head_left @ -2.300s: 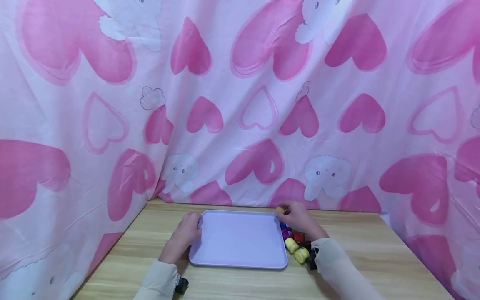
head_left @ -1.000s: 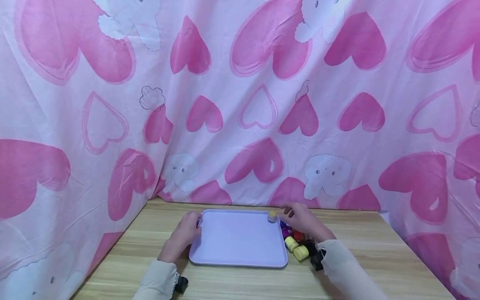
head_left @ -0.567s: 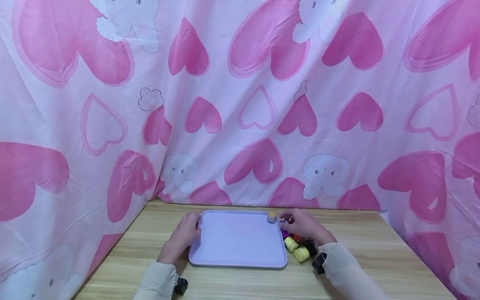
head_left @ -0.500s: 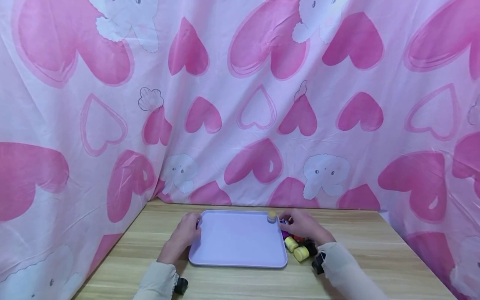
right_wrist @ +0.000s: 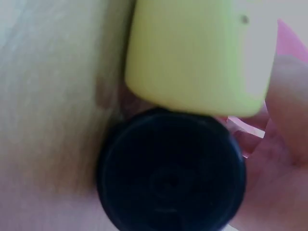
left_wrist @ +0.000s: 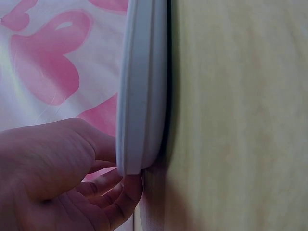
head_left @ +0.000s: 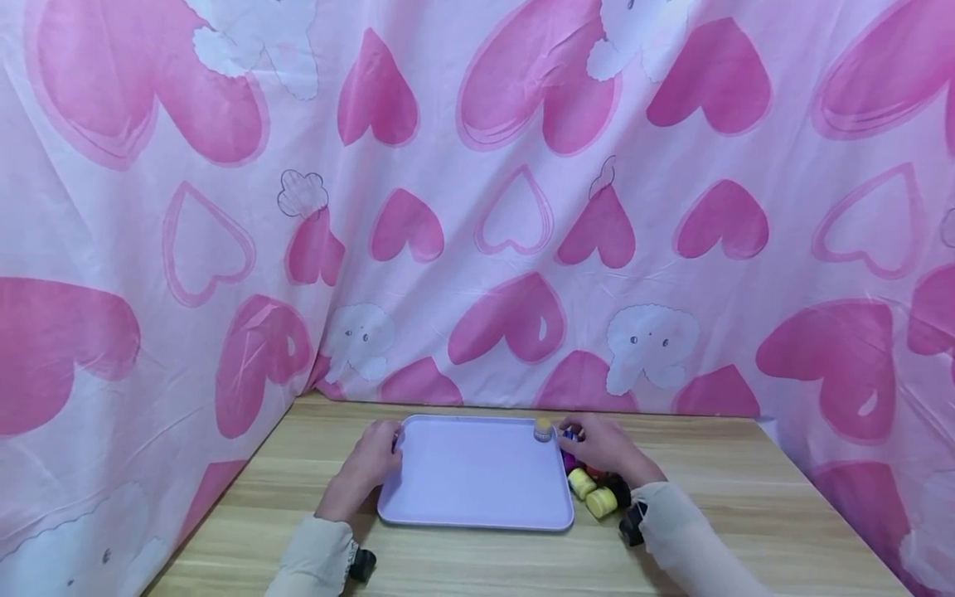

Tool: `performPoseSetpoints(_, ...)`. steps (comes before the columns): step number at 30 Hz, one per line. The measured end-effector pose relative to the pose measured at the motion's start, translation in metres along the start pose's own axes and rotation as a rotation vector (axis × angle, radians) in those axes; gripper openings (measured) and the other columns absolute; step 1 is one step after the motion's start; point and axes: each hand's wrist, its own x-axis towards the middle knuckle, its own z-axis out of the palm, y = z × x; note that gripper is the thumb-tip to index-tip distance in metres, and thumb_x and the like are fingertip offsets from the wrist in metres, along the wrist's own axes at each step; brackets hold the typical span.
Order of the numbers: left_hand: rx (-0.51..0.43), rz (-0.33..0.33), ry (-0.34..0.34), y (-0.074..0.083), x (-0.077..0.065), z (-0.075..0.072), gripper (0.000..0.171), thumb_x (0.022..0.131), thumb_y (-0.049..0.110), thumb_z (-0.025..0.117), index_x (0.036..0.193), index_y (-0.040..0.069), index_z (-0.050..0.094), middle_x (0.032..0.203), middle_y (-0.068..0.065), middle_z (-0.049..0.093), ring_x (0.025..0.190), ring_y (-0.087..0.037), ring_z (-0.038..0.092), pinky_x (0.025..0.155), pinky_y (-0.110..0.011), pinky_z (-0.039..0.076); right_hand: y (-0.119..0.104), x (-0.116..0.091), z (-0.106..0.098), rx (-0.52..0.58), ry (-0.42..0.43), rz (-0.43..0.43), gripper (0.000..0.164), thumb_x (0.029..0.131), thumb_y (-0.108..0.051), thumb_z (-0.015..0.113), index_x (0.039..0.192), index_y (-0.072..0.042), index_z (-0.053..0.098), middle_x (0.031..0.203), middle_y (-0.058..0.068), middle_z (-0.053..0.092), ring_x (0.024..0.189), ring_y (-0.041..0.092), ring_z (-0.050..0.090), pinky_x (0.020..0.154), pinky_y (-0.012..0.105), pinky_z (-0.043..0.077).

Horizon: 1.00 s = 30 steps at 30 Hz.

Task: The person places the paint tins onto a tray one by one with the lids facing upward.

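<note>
My left hand [head_left: 373,454] grips the left edge of a pale lilac tray [head_left: 476,473]. In the left wrist view, fingers curl under the rim of the tray [left_wrist: 139,86]. A small jar with a yellow lid [head_left: 542,429] stands upright in the tray's far right corner. Just beyond the right edge, my right hand [head_left: 608,446] has thumb and fingertips around a small blue jar [head_left: 573,434], mostly hidden. By that hand lie two yellow jars [head_left: 582,483], a black one [head_left: 618,489], and partly covered purple and red ones. The right wrist view shows a yellow jar [right_wrist: 202,53] against a black round end [right_wrist: 171,173].
The wooden table [head_left: 462,564] meets a pink heart-patterned curtain [head_left: 507,215] at the back and left. A black wrist camera [head_left: 363,565] sits at the left cuff, and another [head_left: 632,524] at the right cuff, close to the jars.
My right hand has set the yellow-lidded jar in the tray's far right corner and let go. It has then moved back slightly right and down to the blue jar. The left hand stays put.
</note>
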Motion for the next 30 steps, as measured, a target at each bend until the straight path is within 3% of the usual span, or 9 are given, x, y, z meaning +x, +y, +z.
performPoseSetpoints(8,0.010,0.014,0.012,-0.001,0.000,-0.001,0.030,0.092,-0.005,0.072,0.121,-0.010,0.071,0.113,-0.022,0.071,0.107,-0.034,0.066,0.102,-0.056,0.060,0.001,0.001,-0.008,0.070,0.034,0.032,0.026,0.098,-0.033,0.081,0.116,-0.014,0.078,0.103,0.001,0.076,0.088,0.017,0.069,0.084,0.040,0.068)
performPoseSetpoints(14,0.006,0.011,0.009,-0.002,0.001,0.000,0.032,0.092,-0.005,0.073,0.124,-0.010,0.070,0.113,-0.021,0.071,0.106,-0.033,0.066,0.100,-0.055,0.061,0.002,0.001,-0.011,0.124,0.063,0.062,0.026,0.097,-0.032,0.083,0.114,-0.014,0.076,0.098,0.003,0.073,0.081,0.018,0.067,0.072,0.032,0.066)
performPoseSetpoints(20,0.011,0.017,0.019,-0.003,0.000,0.001,0.032,0.091,-0.005,0.073,0.123,-0.010,0.070,0.114,-0.022,0.071,0.109,-0.035,0.066,0.102,-0.056,0.060,-0.003,0.002,-0.012,0.112,0.083,0.053,0.030,0.099,-0.034,0.080,0.122,-0.015,0.077,0.104,0.004,0.074,0.083,0.019,0.068,0.073,0.034,0.067)
performPoseSetpoints(30,0.011,-0.009,-0.002,-0.002,0.000,0.003,0.037,0.093,-0.004,0.073,0.129,-0.010,0.069,0.123,-0.024,0.071,0.118,-0.038,0.067,0.107,-0.057,0.059,-0.011,0.004,-0.010,0.147,0.131,0.000,0.023,0.099,-0.034,0.081,0.114,-0.017,0.077,0.104,0.002,0.077,0.092,0.018,0.072,0.076,0.035,0.069)
